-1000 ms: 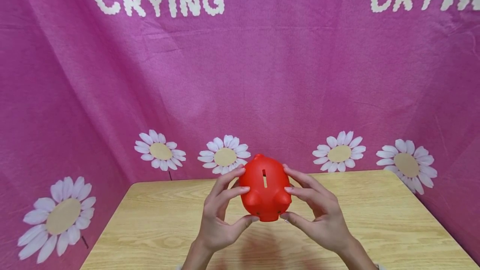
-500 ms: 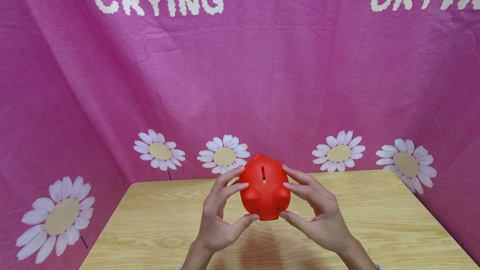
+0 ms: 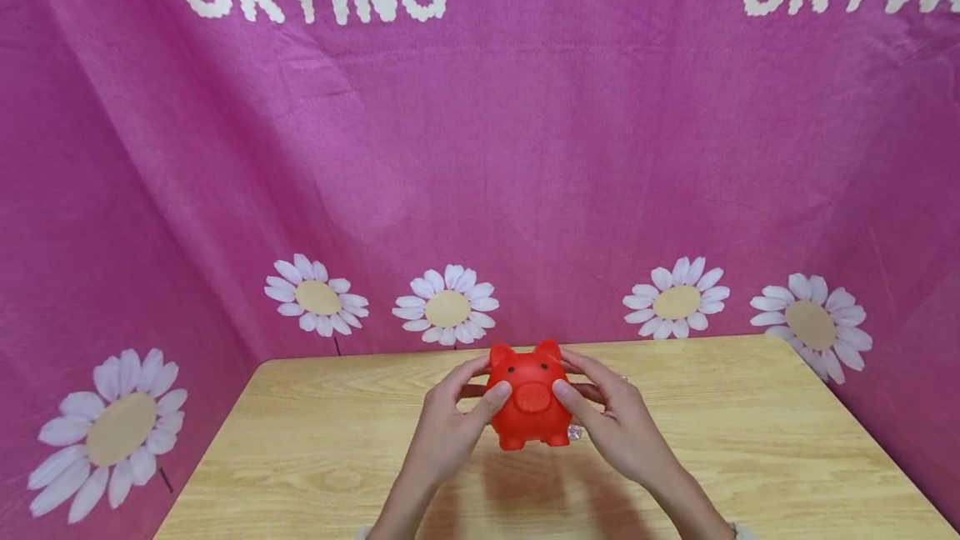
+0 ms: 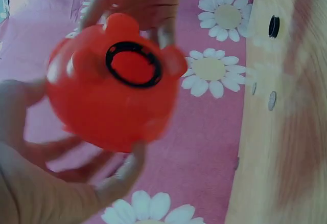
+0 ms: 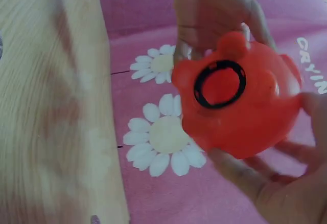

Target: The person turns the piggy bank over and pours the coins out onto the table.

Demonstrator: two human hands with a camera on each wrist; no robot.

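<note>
Piggy bank: red one [image 3: 532, 423] is hanging above the surface [image 3: 300, 440], between two hands; its face is looking toward the head camera and its feet are pointing down.
Left hand: this hand [image 3: 452, 423] is holding one side; its fingers are clamping on the piggy bank, with the thumb pressing beside the snout.
Right hand: this hand [image 3: 619, 427] is holding the other side in the same manner, fingers clamping also.
Belly: black ring [image 4: 109, 63] is sitting between the feet, and red is showing inside it.
Surface: black round piece [image 4: 274, 27] and small grey discs [image 4: 272, 101] are lying there, well apart from the fingers.
Cloth: pink cloth [image 3: 525, 148] is hanging behind, showing white flowers [image 3: 447, 308].
</note>
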